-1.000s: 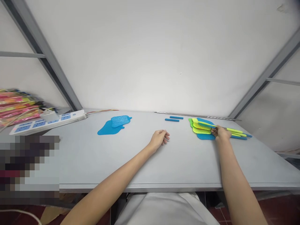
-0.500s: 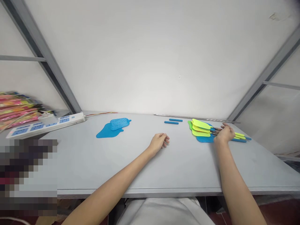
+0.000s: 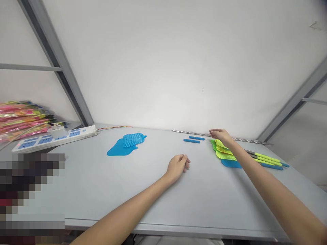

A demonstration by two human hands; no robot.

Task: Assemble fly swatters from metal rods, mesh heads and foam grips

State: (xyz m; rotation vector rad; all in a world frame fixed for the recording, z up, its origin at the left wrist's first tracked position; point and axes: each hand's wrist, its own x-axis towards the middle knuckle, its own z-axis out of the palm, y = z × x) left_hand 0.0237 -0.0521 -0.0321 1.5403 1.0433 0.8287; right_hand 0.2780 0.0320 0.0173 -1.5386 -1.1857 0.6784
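Note:
My left hand (image 3: 178, 167) rests on the table, fingers loosely curled in, with nothing visible in them. My right hand (image 3: 221, 135) reaches over the stack of fly swatters (image 3: 226, 157), its fingers stretched toward two short blue handle grips (image 3: 191, 141) and touching nothing I can see. Yellow-green and blue swatter heads overlap in that stack; their yellow-green and blue handles (image 3: 268, 160) point right. The right forearm hides part of them. To the left, a blue swatter head (image 3: 134, 139) lies partly on another blue head (image 3: 120, 149), both without handles.
Thin metal rods (image 3: 185, 132) lie along the wall at the back. On the left are a white power strip (image 3: 87, 132) with a plug in it, a thin cable (image 3: 114, 128), and a heap of colourful plastic-wrapped packages (image 3: 22, 117). Grey posts frame the table.
My right hand has left the swatter shafts and moved left and back, over the heads toward the blue grips. The left hand stays resting on the table. The view has shifted slightly.

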